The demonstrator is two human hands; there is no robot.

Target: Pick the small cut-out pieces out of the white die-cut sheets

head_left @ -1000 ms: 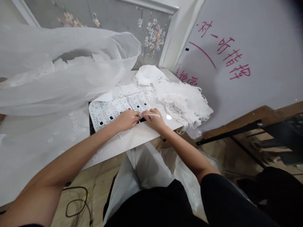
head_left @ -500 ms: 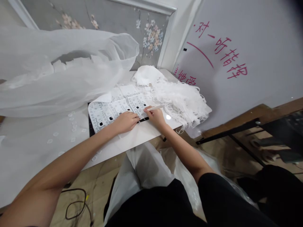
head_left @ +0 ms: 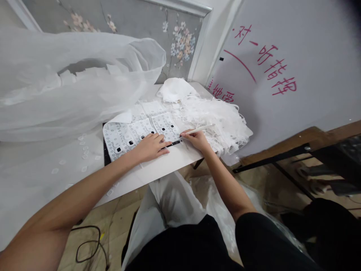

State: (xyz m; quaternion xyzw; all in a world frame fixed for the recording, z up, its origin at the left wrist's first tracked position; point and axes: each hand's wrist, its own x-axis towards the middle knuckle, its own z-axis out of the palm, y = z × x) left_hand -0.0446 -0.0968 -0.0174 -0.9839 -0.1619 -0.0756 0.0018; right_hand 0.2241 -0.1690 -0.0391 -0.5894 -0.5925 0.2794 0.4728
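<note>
White sheets printed with small grey shapes and black squares (head_left: pixel 166 121) lie on the table. My left hand (head_left: pixel 150 146) rests on their near edge, fingers stretched out and pressing down. In my right hand (head_left: pixel 199 140) is a slim white pen-like tool (head_left: pixel 205 128), pinched between thumb and fingers with its rear end pointing up to the right. Its tip sits close to the near right corner of the sheets; what kind of tool it is I cannot make out. Beneath the sheets a black strip (head_left: pixel 176 142) shows between my two hands.
A tangled heap of white strips (head_left: pixel 217 116) lies right of the sheets, with a white cloth-like bundle (head_left: pixel 176 89) behind. At left spreads a large translucent bag (head_left: pixel 84 86). Small clear pieces (head_left: pixel 55 171) are scattered over the white table (head_left: pixel 158 165). A whiteboard (head_left: pixel 310 49) leans at right.
My right hand has moved to the right along the near edge with the tool. My left hand has shifted slightly, its fingers more stretched. More of the black strip shows.
</note>
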